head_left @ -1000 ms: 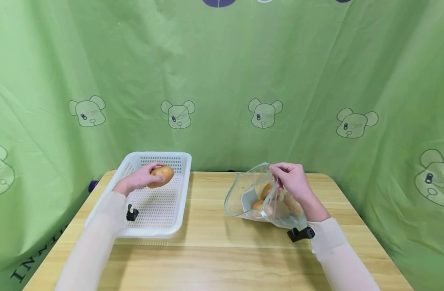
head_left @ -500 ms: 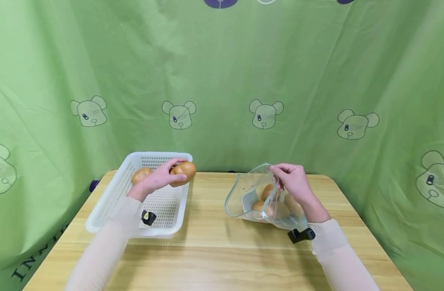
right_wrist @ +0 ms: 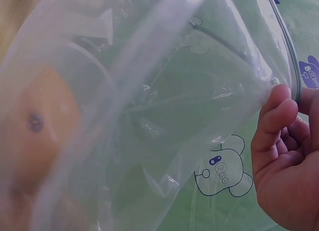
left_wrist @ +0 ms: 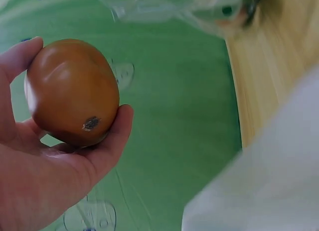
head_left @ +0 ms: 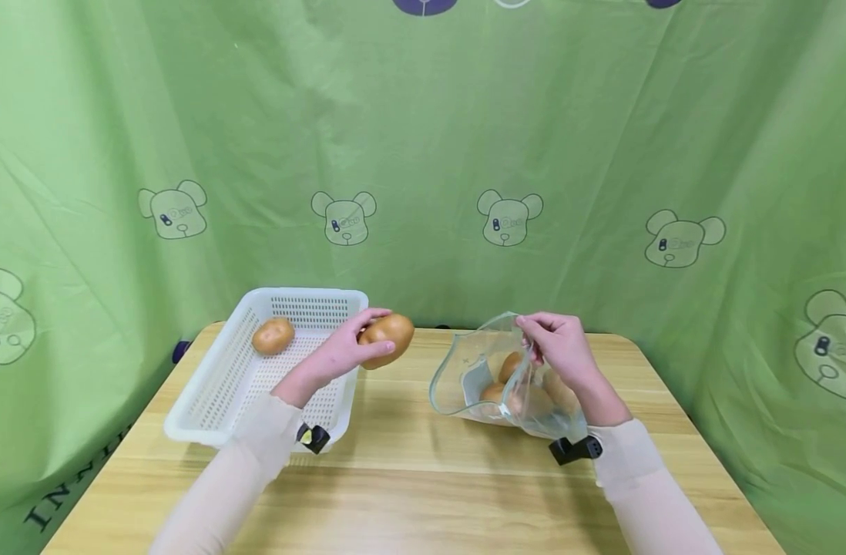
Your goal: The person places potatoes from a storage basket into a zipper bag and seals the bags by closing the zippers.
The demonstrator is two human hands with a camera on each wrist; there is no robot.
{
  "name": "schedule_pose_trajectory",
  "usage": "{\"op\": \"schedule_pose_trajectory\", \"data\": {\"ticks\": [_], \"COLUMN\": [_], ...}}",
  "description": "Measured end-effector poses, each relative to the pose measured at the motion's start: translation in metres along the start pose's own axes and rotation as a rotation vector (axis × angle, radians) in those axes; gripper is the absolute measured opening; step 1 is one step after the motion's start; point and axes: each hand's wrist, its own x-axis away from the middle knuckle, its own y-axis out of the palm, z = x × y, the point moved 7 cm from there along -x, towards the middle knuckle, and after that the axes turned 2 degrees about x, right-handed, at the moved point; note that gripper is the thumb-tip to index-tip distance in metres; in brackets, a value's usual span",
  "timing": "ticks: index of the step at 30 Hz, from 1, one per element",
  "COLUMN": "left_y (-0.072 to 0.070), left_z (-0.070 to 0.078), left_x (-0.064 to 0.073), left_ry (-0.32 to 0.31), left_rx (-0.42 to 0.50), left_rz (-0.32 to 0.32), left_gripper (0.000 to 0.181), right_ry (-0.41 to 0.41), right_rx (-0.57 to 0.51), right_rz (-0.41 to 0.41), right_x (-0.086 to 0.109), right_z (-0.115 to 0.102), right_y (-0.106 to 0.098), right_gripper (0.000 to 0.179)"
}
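- The left hand (head_left: 341, 356) has a brown potato (head_left: 390, 338) gripped between thumb and fingers, the fingers curled round it; the near and right faces of the potato lie bare.
- That potato is up off the table (head_left: 395, 443), just past the right rim of the white basket (head_left: 218, 385), with the wrist crossing above the basket's rim.
- The right hand (head_left: 560, 343) pinches the top edge of a clear bag (head_left: 488, 339) between thumb and fingertips; the other fingers are bent in.
- The bag's mouth gapes wide, turned toward the basket side, and its lower part rests on the table.
- Several potatoes (head_left: 494, 392) sit low inside the bag, well below the raised edge; their exact number cannot be told through the film.
- Another potato (head_left: 273, 336) lies in the basket, near its far left corner, with slotted floor showing in front of it.
- Between the held potato and the bag's mouth is an open gap, with bare wood under it.
- The basket stands near the table's left edge; its far rim comes close to the back edge, where a green curtain (head_left: 423, 139) hangs.
- A wide strip of wood runs along the front, between the two sleeves.
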Motion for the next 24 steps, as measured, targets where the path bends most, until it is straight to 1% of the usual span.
{"op": "schedule_pose_trajectory", "data": {"ticks": [6, 13, 17, 20, 24], "left_y": [0.031, 0.065, 0.084, 0.097, 0.114], "left_z": [0.013, 0.022, 0.028, 0.032, 0.034], "left_x": [0.000, -0.001, -0.002, -0.004, -0.011], "left_ry": [0.025, 0.061, 0.074, 0.088, 0.111], "left_rx": [0.033, 0.108, 0.134, 0.132, 0.110], "left_rz": [-0.078, -0.173, -0.224, -0.244, -0.241], "left_gripper": [0.061, 0.060, 0.059, 0.059, 0.060], "right_ry": [0.006, 0.012, 0.011, -0.004, -0.023], "right_rx": [0.002, 0.002, 0.015, 0.028, 0.038], "right_rz": [-0.011, -0.019, -0.013, -0.006, -0.003], "right_x": [0.000, 0.000, 0.001, 0.002, 0.002], "right_z": [-0.001, 0.000, -0.001, -0.002, -0.004], "right_y": [0.000, 0.000, 0.000, 0.000, 0.001], "right_gripper": [0.032, 0.022, 0.023, 0.026, 0.029]}}
